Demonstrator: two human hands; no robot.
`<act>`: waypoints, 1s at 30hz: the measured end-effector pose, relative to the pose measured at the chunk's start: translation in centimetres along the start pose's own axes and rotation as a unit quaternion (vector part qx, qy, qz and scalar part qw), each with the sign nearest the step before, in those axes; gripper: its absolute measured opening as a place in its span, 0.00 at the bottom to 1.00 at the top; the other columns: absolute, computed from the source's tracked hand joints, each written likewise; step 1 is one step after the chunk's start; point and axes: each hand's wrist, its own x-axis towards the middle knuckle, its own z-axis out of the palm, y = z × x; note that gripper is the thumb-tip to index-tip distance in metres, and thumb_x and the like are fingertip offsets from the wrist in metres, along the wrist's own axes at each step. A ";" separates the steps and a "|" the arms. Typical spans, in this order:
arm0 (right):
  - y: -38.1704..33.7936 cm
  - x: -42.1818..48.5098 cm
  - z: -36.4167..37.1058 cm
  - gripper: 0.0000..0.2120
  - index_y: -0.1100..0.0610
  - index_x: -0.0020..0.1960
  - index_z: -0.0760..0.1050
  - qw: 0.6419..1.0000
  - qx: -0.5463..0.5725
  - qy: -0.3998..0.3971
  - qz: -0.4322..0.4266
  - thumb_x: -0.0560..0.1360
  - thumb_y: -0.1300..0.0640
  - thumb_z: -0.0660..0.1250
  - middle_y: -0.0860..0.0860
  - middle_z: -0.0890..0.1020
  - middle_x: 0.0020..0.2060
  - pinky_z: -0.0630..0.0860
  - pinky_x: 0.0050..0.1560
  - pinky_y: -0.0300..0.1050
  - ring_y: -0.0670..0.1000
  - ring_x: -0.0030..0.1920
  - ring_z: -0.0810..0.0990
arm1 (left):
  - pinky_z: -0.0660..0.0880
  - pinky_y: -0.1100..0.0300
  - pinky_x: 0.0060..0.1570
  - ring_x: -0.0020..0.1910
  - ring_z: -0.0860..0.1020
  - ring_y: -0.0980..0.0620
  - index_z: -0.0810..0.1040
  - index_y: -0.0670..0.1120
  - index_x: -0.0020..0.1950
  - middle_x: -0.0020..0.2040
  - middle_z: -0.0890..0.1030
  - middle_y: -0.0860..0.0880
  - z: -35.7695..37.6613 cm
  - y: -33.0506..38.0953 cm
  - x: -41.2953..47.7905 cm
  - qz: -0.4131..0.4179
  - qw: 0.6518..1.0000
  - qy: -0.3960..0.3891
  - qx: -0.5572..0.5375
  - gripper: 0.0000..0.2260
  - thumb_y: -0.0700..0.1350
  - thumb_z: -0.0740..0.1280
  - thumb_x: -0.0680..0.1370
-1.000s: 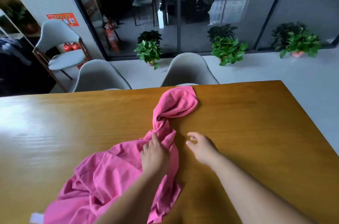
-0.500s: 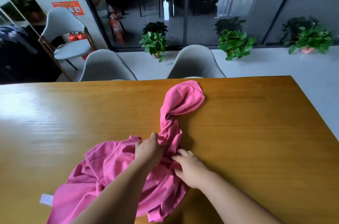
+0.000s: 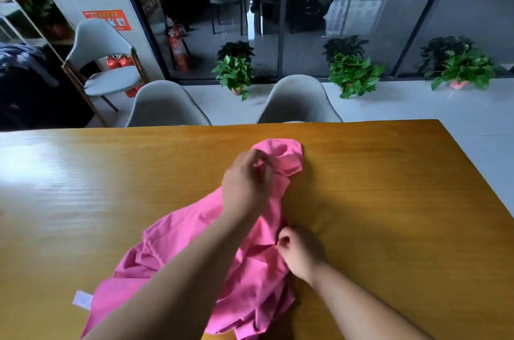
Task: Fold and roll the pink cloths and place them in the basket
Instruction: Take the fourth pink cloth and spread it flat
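A crumpled pink cloth [image 3: 178, 250] lies on the wooden table [image 3: 389, 200], stretching from the near edge toward a bunched far end [image 3: 286, 156]. My left hand [image 3: 246, 184] reaches forward and pinches the cloth near that bunched end. My right hand [image 3: 301, 252] grips the cloth's right edge closer to me, fingers curled into the fabric. A white label [image 3: 82, 300] shows at the cloth's near left corner. No basket is in view.
Two grey chairs [image 3: 164, 106] [image 3: 299, 101] stand tucked at the table's far side, a third [image 3: 103, 61] by the wall at left. Potted plants [image 3: 235, 74] line the glass partition behind. The table's right edge runs diagonally at right.
My left hand has moved forward along the cloth to its far bunched end. My right hand has come in from the bare table and taken hold of the cloth's right edge.
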 end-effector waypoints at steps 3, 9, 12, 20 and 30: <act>-0.3 0.6 -1.9 0.15 0.52 0.56 0.83 0.933 0.285 0.169 0.143 0.83 0.45 0.61 0.55 0.86 0.56 0.78 0.58 0.50 0.59 0.57 0.83 | 0.77 0.52 0.42 0.46 0.83 0.45 0.81 0.50 0.56 0.51 0.84 0.48 3.7 0.5 -4.3 0.015 0.960 -0.270 0.074 0.10 0.53 0.64 0.81; 2.6 -0.1 -3.4 0.13 0.54 0.53 0.81 0.867 0.452 0.040 0.207 0.77 0.45 0.74 0.54 0.86 0.42 0.84 0.51 0.65 0.59 0.45 0.86 | 0.73 0.51 0.65 0.65 0.76 0.43 0.69 0.44 0.74 0.70 0.72 0.43 5.5 -0.9 -11.0 -0.070 0.925 -0.373 -0.002 0.20 0.45 0.66 0.82; 4.0 -0.8 -3.6 0.06 0.53 0.48 0.80 0.942 0.270 0.078 0.185 0.81 0.51 0.70 0.51 0.85 0.39 0.83 0.47 0.55 0.58 0.42 0.84 | 0.75 0.46 0.63 0.66 0.76 0.39 0.64 0.46 0.79 0.70 0.73 0.42 4.7 -2.2 -10.5 -0.046 0.916 -0.376 0.128 0.27 0.51 0.65 0.82; 4.6 3.7 -12.4 0.06 0.40 0.52 0.81 0.808 0.456 0.326 0.183 0.80 0.41 0.68 0.49 0.85 0.47 0.87 0.40 0.58 0.54 0.45 0.87 | 0.70 0.46 0.61 0.57 0.75 0.42 0.80 0.50 0.57 0.55 0.79 0.47 -0.2 -2.2 -5.0 0.139 0.890 -0.225 0.371 0.17 0.59 0.71 0.74; 9.4 1.8 -8.9 0.56 0.57 0.85 0.46 0.889 0.186 0.084 0.410 0.73 0.31 0.72 0.63 0.56 0.82 0.61 0.76 0.65 0.69 0.80 0.57 | 0.73 0.46 0.70 0.73 0.72 0.37 0.54 0.52 0.85 0.79 0.67 0.41 4.1 1.6 -16.4 0.083 0.793 -0.590 0.126 0.42 0.61 0.73 0.78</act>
